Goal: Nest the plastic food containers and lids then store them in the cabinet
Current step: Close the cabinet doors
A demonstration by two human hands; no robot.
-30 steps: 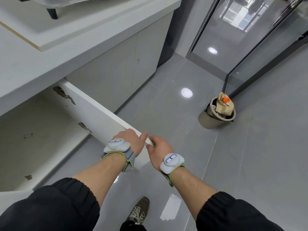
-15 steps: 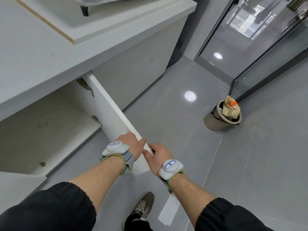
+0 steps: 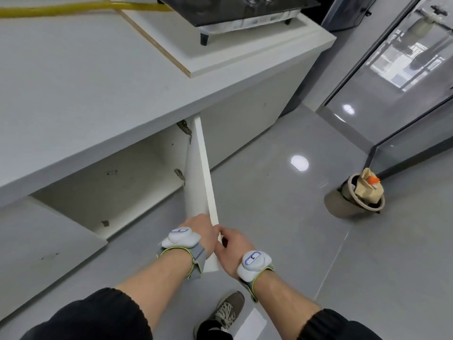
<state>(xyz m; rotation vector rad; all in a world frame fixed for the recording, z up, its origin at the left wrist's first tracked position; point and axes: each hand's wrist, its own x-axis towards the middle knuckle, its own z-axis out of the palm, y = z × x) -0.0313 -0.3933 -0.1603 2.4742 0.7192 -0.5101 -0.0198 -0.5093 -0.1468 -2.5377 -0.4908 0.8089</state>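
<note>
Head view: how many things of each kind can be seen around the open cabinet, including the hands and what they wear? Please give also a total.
hands: 2, the left hand and the right hand
wrist trackers: 2
cabinet door: 1
door hinges: 2
waste bin: 1
shoe: 1
stove: 1
yellow hose: 1
Total: 11
</note>
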